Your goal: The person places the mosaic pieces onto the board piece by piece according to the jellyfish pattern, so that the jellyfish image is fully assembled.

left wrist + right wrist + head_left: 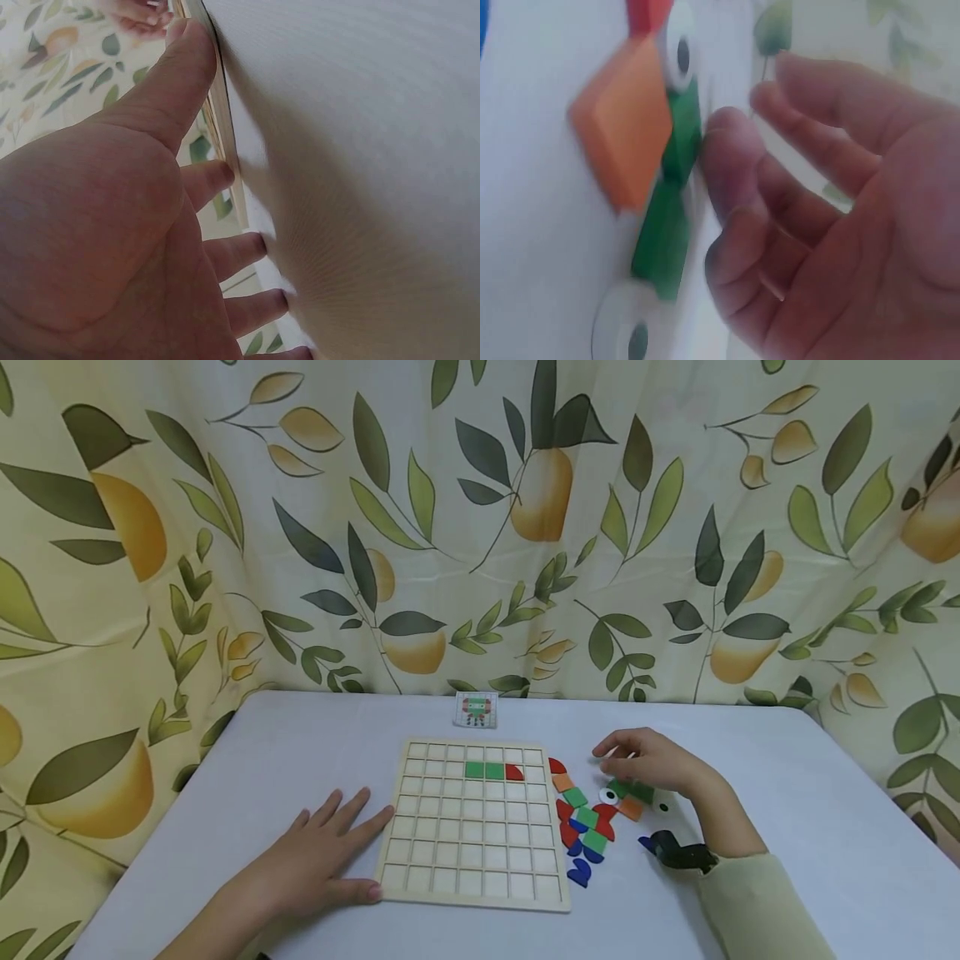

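A wooden grid board (472, 899) lies on the table, with two green squares (484, 770) and a red quarter-round piece (513, 772) set in one of its upper rows. My left hand (322, 847) is spread flat at the board's left side, thumb and index fingertip at its edge; the left wrist view shows the thumb along the board's side (223, 124). To the right, my right hand (660, 762) hovers over green pieces (660, 236), its fingers loosely bent. Nothing shows between those fingers. Close by are an orange square (626, 124) and white eye pieces (681, 52).
More loose red, green, orange and blue pieces (585, 818) lie along the board's right edge. A small picture card (476, 710) sits near the back edge of the white table (337, 735). Behind hangs a leaf-patterned curtain (480, 593). A black strap (678, 852) is at my right wrist.
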Motion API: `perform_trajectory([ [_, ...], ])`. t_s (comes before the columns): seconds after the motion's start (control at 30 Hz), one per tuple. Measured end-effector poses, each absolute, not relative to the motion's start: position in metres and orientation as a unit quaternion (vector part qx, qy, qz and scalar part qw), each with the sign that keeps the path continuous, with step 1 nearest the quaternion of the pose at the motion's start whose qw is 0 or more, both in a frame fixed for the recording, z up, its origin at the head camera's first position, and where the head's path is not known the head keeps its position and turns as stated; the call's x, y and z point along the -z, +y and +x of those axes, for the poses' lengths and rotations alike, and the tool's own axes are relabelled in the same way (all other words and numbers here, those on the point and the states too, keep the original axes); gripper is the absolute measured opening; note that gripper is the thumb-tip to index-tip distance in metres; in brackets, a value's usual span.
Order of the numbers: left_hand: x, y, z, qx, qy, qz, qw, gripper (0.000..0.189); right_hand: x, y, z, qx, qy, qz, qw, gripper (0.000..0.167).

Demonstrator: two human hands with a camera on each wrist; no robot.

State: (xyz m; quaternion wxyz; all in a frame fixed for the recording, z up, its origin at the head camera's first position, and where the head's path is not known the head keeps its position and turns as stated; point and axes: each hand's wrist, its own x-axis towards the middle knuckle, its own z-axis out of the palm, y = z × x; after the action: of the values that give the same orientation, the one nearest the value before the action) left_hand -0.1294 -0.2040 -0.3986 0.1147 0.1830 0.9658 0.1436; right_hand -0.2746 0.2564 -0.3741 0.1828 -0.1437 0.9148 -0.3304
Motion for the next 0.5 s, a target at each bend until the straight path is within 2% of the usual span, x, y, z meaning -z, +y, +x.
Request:
perform_trajectory([
  [0.5,0.398,-0.204,-0.129,-0.139,0.966,0.185,0.114,0.095,0.380,0.276,-0.277,0.356,0.892,-0.132,0.246,0.029],
])
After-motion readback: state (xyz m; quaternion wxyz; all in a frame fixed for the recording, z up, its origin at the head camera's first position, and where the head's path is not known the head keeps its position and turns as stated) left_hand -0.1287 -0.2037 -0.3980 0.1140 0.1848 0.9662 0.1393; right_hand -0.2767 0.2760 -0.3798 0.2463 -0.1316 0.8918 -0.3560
